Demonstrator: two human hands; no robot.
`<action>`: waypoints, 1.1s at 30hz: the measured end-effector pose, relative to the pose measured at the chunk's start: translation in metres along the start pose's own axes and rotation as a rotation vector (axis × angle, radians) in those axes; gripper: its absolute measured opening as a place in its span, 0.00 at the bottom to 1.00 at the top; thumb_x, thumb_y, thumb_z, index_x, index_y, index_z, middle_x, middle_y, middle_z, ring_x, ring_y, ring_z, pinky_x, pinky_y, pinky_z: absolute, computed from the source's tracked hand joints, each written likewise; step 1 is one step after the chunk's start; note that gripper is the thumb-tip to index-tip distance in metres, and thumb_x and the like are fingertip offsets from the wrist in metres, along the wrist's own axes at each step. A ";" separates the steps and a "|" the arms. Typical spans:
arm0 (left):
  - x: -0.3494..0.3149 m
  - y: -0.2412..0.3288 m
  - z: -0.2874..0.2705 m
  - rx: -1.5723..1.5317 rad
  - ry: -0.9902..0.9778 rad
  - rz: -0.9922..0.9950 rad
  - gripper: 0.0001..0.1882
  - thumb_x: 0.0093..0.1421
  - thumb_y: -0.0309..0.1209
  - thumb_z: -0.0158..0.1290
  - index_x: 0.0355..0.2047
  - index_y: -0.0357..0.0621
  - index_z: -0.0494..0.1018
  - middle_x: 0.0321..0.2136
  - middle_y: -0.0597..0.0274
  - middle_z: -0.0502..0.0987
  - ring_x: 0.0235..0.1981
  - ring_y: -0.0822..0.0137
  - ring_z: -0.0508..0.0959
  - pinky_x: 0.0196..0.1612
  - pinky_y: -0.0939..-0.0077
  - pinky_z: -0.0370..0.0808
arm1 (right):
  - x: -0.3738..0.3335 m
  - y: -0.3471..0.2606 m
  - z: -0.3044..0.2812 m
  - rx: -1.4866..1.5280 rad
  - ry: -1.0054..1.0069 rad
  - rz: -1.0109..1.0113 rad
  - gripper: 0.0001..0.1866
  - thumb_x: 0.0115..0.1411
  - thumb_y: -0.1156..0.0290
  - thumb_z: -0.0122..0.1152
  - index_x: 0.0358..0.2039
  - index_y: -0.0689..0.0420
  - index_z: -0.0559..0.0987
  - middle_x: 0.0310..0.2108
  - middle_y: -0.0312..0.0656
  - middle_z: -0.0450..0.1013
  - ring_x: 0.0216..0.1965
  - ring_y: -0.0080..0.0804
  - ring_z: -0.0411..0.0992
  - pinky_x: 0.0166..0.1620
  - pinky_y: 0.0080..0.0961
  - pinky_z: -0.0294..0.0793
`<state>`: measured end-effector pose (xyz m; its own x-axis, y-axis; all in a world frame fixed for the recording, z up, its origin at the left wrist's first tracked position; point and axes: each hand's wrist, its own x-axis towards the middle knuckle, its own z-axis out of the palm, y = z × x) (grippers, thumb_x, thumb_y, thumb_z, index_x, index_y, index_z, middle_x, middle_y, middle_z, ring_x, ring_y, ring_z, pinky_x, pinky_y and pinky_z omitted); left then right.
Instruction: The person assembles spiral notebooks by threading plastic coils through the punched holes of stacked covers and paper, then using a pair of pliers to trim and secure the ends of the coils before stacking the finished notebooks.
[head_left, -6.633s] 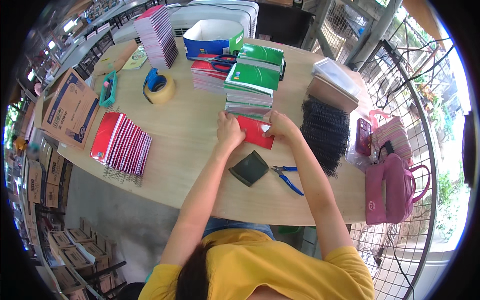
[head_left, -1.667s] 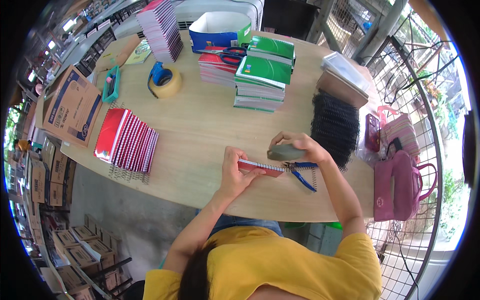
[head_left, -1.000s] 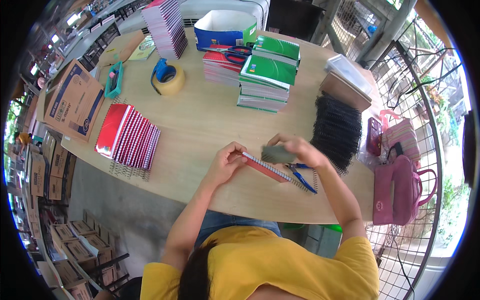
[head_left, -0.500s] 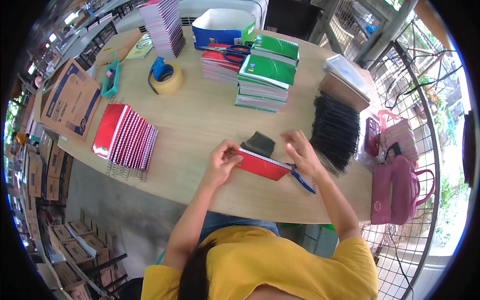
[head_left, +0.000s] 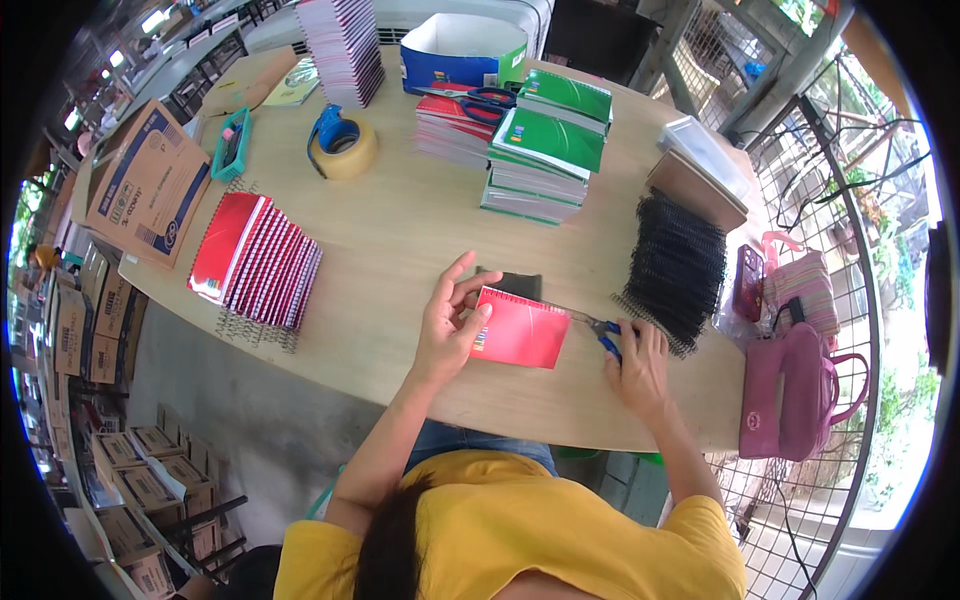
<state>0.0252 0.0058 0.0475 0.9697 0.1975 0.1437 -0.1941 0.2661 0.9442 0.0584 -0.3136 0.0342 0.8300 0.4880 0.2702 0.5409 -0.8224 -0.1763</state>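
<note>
My left hand (head_left: 455,325) holds a small red notepad (head_left: 522,330) by its left end, thumb on the cover. The notepad is tilted up, with holes or wire loops along its top edge, too small to tell which. My right hand (head_left: 640,365) grips blue-handled pliers (head_left: 608,335), their grey jaws pointing left at the notepad's upper right corner. Whether the jaws touch it I cannot tell. Just behind the notepad lies a dark grey block (head_left: 522,284). Black wire coils (head_left: 678,265) are heaped to the right of the pliers.
Red spiral notepads (head_left: 255,258) stand in a row at left, wire coils beside them. Tape in a dispenser (head_left: 343,145), stacked green notepads (head_left: 548,140), scissors (head_left: 485,97) and a blue-green box (head_left: 462,60) sit farther back. A pink bag (head_left: 790,395) is at right.
The pliers, earlier lying by the notepad's right end with my right hand open above, are now in my right hand. The notepad's cover has turned more toward me.
</note>
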 end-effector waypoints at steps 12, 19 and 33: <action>-0.004 0.021 0.014 -0.110 -0.015 -0.146 0.39 0.65 0.15 0.52 0.74 0.42 0.49 0.51 0.43 0.80 0.44 0.73 0.82 0.50 0.78 0.79 | 0.080 -0.053 -0.092 0.135 0.148 -0.374 0.28 0.50 0.68 0.73 0.54 0.55 0.78 0.46 0.43 0.73 0.49 0.41 0.73 0.58 0.49 0.70; -0.010 0.023 0.016 -0.066 -0.053 -0.180 0.41 0.65 0.15 0.52 0.74 0.44 0.47 0.50 0.43 0.81 0.47 0.70 0.82 0.52 0.75 0.79 | 0.124 -0.075 -0.103 -0.154 0.262 -0.835 0.25 0.51 0.66 0.65 0.52 0.51 0.81 0.46 0.34 0.74 0.51 0.29 0.72 0.64 0.52 0.63; -0.008 0.034 0.017 -0.020 -0.046 -0.249 0.42 0.64 0.15 0.53 0.75 0.45 0.46 0.47 0.44 0.82 0.47 0.69 0.82 0.52 0.73 0.79 | 0.129 -0.075 -0.098 -0.233 0.313 -0.945 0.21 0.55 0.67 0.60 0.50 0.53 0.82 0.45 0.33 0.75 0.49 0.27 0.72 0.62 0.45 0.65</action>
<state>0.0136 -0.0023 0.0839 0.9937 0.0804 -0.0785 0.0489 0.3197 0.9463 0.1115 -0.2171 0.1749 -0.0129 0.8958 0.4444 0.8880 -0.1940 0.4168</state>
